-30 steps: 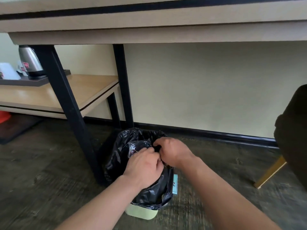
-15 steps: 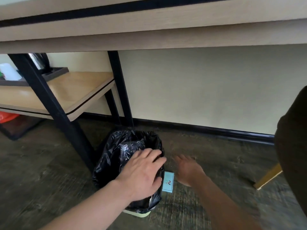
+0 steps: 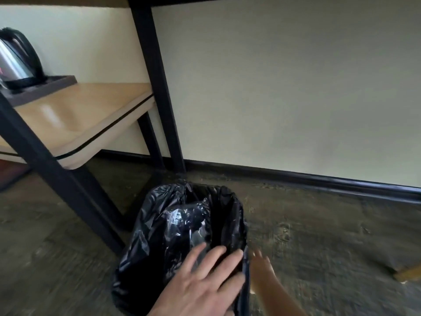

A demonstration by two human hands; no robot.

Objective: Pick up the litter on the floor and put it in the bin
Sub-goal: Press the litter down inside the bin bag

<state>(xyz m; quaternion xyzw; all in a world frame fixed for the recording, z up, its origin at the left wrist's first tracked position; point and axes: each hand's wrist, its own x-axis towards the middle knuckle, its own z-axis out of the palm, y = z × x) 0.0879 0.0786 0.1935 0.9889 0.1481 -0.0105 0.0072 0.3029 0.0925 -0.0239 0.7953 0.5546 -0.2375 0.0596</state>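
The bin [image 3: 159,226] stands on the floor under the desk, lined with a crinkled black plastic bag. My left hand [image 3: 202,283] lies flat on the near rim of the bag, fingers spread, holding nothing. My right hand [image 3: 262,267] is low beside the bin's right side, blurred and partly hidden behind the bag's edge; I cannot tell whether it grips anything. The small blue card seen earlier on the floor by the bin is hidden now.
A black desk leg [image 3: 157,87] rises behind the bin and another slanted leg [image 3: 57,176] runs to its left. A low wooden shelf [image 3: 79,119] carries a tray with a kettle [image 3: 16,60]. A wooden chair leg [image 3: 407,273] shows at the right.
My hands let go of the bag's rim. The left hand opened flat on the bin. The right hand dropped down to the floor beside the bin. The view moved closer and lower.
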